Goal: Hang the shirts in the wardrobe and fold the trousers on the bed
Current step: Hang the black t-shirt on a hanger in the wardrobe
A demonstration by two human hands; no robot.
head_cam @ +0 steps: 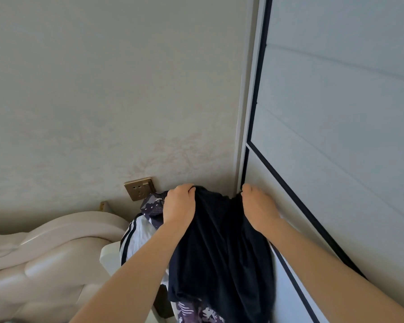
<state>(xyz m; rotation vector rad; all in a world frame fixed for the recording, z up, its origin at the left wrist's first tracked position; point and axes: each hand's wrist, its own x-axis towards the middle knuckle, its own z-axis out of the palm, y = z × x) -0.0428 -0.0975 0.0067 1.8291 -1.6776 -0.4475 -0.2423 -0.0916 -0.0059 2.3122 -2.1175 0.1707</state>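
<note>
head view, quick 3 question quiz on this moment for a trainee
1. True or false: the left hand and the right hand both grip the dark garment.
2. The brass wall socket is: A) left of the left hand, B) between the hands, C) right of the right hand.
3. Fill in: the white garment beside the left forearm has dark ____.
Key: 1 true; 2 A; 3 stripes.
</note>
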